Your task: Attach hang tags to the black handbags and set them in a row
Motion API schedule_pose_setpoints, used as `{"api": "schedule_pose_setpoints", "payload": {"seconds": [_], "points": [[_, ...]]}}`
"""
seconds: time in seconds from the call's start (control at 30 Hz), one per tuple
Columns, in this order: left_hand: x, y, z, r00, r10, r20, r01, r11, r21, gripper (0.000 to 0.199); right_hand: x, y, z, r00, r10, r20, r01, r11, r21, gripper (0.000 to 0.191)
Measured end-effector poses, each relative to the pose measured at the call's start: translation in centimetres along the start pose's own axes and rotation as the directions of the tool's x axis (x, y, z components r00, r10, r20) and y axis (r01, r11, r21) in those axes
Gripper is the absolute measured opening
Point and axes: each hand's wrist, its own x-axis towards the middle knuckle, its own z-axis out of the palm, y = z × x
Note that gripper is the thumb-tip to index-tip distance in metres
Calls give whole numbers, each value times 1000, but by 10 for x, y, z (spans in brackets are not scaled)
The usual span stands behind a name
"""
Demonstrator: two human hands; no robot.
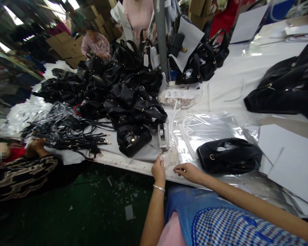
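My left hand (pixel 158 169), with a silver bangle at the wrist, is closed at the table's front edge, thumb and fingers pinched on the edge of a small clear packet (pixel 170 160). Just to the right of that packet is my right hand (pixel 187 172), its fingers curled and drawn together; whatever they hold, if anything, is too small to name. A metal tape dispenser (pixel 162 136) stands behind my left hand. On clear plastic sheets (pixel 215 124) to the right lies a black handbag (pixel 228 155).
Black handbags (pixel 123 95) are heaped at the centre left, beside black straps (pixel 79 136). A plastic bag of small items (pixel 181 95) lies behind the dispenser. White boards (pixel 295 171) and larger black bags (pixel 284 85) are at the right. Other people work at the left and behind a metal post (pixel 161 37).
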Motion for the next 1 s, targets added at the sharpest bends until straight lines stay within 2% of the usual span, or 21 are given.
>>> {"api": "schedule_pose_setpoints", "payload": {"seconds": [0.3, 0.4, 0.5, 0.6, 0.67, 0.77, 0.87, 0.93, 1.0], "points": [[-7, -2, -9, 999, 18, -37, -20, 997, -74, 32, 7, 0, 7, 999, -33, -17, 33, 999, 31, 34], [-3, 3, -12, 998, 59, -23, -60, 997, -42, 30, 9, 0, 11, 1000, -7, -9, 7, 998, 59, 34], [-1, 7, -15, 999, 40, -12, -41, 998, -57, 26, 10, -1, 13, 999, 51, -8, -50, 992, 112, 37], [-4, 7, -20, 999, -38, -8, 35, 977, -210, 23, 14, -6, 13, 991, 130, -42, -118, 967, 227, 43], [-12, 8, -25, 993, -107, 57, 121, 915, -384, 23, 18, -11, 14, 987, 158, -40, -140, 948, 285, 49], [-29, 16, -36, 963, -142, 227, 251, 773, -582, 28, 22, -22, 16, 979, 202, 25, -190, 864, 466, 57], [-50, 32, -46, 961, -46, 273, 218, 735, -642, 28, 21, -31, 16, 965, 232, 119, -248, 678, 692, 53], [-61, 43, -48, 959, 14, 283, 183, 732, -657, 27, 16, -35, 11, 969, 233, 87, -218, 627, 748, 50], [-67, 53, -48, 936, 33, 350, 227, 704, -673, 30, 6, -39, 1, 970, 243, -26, -140, 643, 753, 47]]}}
